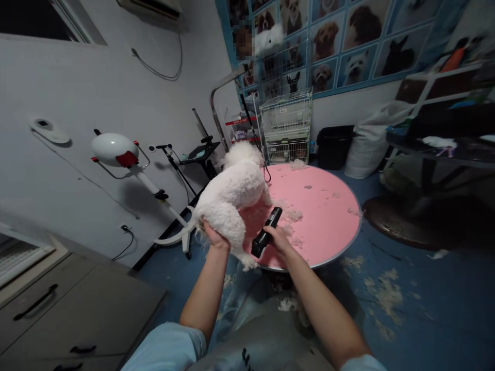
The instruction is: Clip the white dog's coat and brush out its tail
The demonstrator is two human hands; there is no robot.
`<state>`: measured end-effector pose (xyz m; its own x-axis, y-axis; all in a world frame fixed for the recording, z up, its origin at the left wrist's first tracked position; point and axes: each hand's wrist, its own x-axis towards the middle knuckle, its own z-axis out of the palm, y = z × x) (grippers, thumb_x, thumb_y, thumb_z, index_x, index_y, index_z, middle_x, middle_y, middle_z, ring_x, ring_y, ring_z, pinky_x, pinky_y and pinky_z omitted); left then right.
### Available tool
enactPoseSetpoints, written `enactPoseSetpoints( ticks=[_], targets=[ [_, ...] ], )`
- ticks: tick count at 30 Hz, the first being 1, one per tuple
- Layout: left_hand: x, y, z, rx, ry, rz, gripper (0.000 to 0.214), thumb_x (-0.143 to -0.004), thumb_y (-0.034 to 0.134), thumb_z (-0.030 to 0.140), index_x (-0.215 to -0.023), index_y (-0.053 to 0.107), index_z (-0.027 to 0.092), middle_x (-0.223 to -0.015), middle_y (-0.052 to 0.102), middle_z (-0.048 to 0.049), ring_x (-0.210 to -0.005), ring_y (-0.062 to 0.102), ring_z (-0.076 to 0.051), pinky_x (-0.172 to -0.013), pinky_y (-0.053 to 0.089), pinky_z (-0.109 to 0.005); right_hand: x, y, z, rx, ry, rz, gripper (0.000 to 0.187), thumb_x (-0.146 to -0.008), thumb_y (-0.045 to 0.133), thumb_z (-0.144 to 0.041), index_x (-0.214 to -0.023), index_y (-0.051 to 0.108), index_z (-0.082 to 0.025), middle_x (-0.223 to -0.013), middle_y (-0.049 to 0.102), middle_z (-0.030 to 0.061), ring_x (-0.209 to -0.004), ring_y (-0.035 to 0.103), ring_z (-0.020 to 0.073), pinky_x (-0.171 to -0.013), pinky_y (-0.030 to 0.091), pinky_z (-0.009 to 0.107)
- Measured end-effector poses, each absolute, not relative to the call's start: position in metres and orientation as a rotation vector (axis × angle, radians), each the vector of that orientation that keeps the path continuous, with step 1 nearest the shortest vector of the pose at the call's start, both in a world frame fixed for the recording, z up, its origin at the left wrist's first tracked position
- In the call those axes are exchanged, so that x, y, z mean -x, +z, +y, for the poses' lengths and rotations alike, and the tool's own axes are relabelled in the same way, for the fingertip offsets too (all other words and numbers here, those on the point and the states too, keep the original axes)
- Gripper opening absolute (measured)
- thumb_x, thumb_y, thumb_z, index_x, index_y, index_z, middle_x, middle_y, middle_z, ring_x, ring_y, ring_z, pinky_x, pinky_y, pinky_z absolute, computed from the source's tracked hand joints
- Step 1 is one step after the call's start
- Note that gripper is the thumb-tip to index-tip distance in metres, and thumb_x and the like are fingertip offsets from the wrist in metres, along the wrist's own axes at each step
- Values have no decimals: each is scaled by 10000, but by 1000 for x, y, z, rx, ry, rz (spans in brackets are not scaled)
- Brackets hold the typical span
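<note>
1. A white fluffy dog (232, 198) stands on the near left edge of a round pink table (328, 216), with its rear towards the camera and its head pointing away.
2. The left hand (215, 238) is closed around the dog's hind leg from below, the fingers curled into the fur and gripping it.
3. The right hand (279, 239) is clenched around a black clipper (266, 232). The hand holds its lower end, and the upper end points up and away towards the dog's rear.
4. The clipper's tip is just beside the dog's hindquarters. Whether it touches the fur cannot be told.
5. Loose tufts of cut fur (294, 215) lie on the pink top close to the clipper, and smaller bits are scattered further across it.
6. More fur clumps (386, 293) lie on the blue floor to the right of the table.
7. A thin dark leash (255, 136) runs up from the dog's head end towards a bent metal pole (220, 98) over the table.
8. Behind the table stand stacked wire cages (286, 126), a black bin (334, 147) and a white sack (367, 149).
9. A white dryer (114, 149) on a stand is by the left wall, and grey drawers (58, 309) are at the lower left.
</note>
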<state>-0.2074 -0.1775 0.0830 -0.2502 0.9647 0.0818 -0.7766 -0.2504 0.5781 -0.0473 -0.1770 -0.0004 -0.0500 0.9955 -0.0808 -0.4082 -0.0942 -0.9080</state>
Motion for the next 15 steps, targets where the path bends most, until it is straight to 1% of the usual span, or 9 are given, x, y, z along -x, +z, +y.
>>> enactPoseSetpoints(
  ticks=[3, 4, 6, 8, 9, 10, 12, 13, 15],
  targets=[
    [212, 67, -185, -507, 1662, 616, 436, -750, 546, 573, -1011, 651, 241, -1048, 673, -42, -1192, 495, -275, -980, 417, -401, 15, -9, -167, 988, 1377, -760, 253, -610, 690, -342, -714, 566, -147, -579, 624, 11, -531, 588, 154, -509, 467, 251],
    [215, 62, -190, -547, 1565, 620, 443, -724, 596, 559, -1024, 649, 237, -1052, 672, -51, -1179, 506, -277, -966, 427, -387, -3, -10, -163, 1024, 1303, -724, 268, -610, 696, -354, -715, 552, -154, -558, 607, -10, -508, 570, 138, -488, 452, 235],
    [224, 52, -200, -626, 1403, 604, 555, -666, 643, 598, -1081, 631, 231, -1110, 653, -76, -1139, 531, -296, -912, 459, -385, -45, -12, -155, 1110, 1086, -602, 300, -625, 690, -394, -739, 538, -162, -550, 586, -40, -469, 534, 110, -433, 408, 207],
    [235, 44, -208, -618, 1386, 646, 617, -658, 599, 667, -1094, 624, 231, -1092, 659, -80, -1042, 584, -293, -822, 498, -375, -86, -13, -153, 1157, 847, -453, 341, -619, 694, -431, -761, 540, -162, -562, 590, -45, -442, 515, 98, -385, 364, 194],
    [242, 42, -208, -587, 1425, 698, 588, -686, 562, 672, -1068, 632, 230, -1029, 677, -70, -966, 613, -274, -775, 510, -360, -101, -13, -155, 1147, 768, -393, 364, -603, 707, -438, -773, 541, -161, -574, 602, -40, -434, 516, 97, -369, 349, 190],
    [249, 41, -207, -551, 1501, 759, 513, -732, 532, 638, -1018, 644, 227, -934, 692, -49, -878, 633, -242, -733, 515, -332, -111, -13, -160, 1119, 730, -350, 387, -586, 720, -442, -783, 539, -163, -588, 617, -32, -430, 522, 97, -357, 339, 185],
    [263, 43, -196, -539, 1660, 852, 331, -819, 491, 491, -909, 653, 217, -741, 672, 3, -740, 631, -174, -691, 509, -273, -117, -14, -176, 1038, 761, -312, 421, -565, 739, -448, -797, 528, -168, -623, 652, -5, -442, 552, 106, -339, 326, 172],
    [270, 47, -188, -565, 1737, 866, 263, -839, 480, 410, -862, 650, 210, -673, 646, 24, -706, 623, -148, -683, 502, -244, -113, -15, -187, 999, 801, -296, 431, -560, 748, -448, -803, 525, -170, -646, 669, 12, -463, 574, 115, -333, 326, 167],
    [280, 59, -166, -670, 1696, 834, 228, -853, 468, 334, -846, 647, 193, -636, 627, 29, -728, 627, -142, -710, 501, -244, -96, -21, -213, 934, 909, -239, 438, -548, 769, -437, -806, 531, -175, -695, 695, 40, -532, 623, 144, -337, 355, 168]
  ],
)
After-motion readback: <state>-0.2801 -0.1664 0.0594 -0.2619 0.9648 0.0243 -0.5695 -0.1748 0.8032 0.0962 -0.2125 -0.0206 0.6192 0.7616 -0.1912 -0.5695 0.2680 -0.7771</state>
